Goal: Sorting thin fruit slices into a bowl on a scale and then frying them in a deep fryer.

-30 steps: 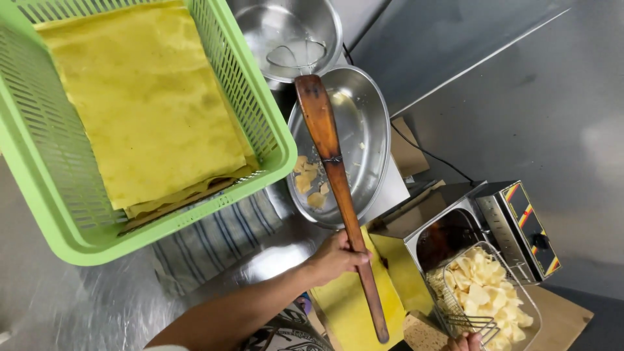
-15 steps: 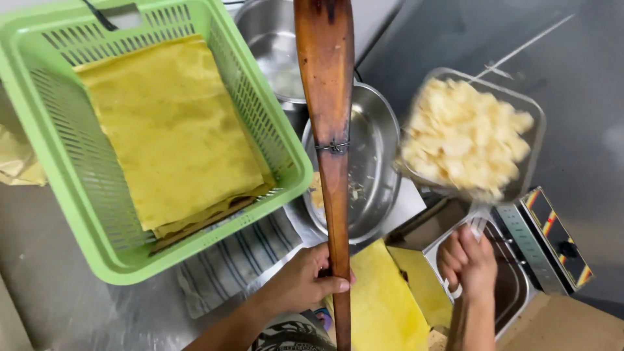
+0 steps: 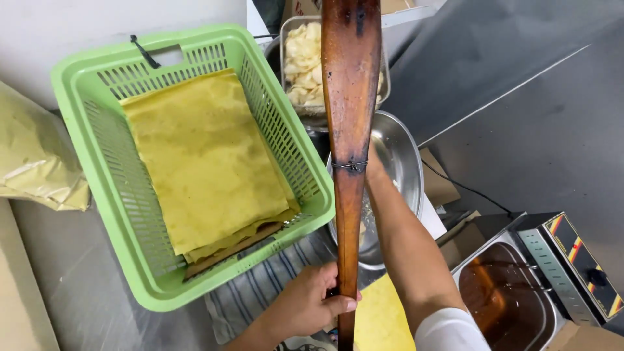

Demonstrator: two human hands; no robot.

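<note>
Head view: we look straight down over our own two arms at a steel worktop.
Left hand: our left hand is wrapped tight around the lower shaft of the wooden paddle, fingers closed fully on it.
Paddle: it rises long and dark brown up the middle of the frame, with a thin wire band around its neck, crossing over the steel bowl.
Right hand: our right arm reaches up behind the paddle; the hand itself is hidden by the wood, so we cannot tell what it grips or how far it is closed.
Wire basket: the mesh fry basket of pale chips sits up at the top, just left of the paddle blade, above a pot.
Green crate: the plastic crate lies to the left, holding stacked yellow sheets.
Fryer: the small fryer with dark oil stands at lower right.
Cloth: a striped cloth lies under the crate's near corner.
</note>
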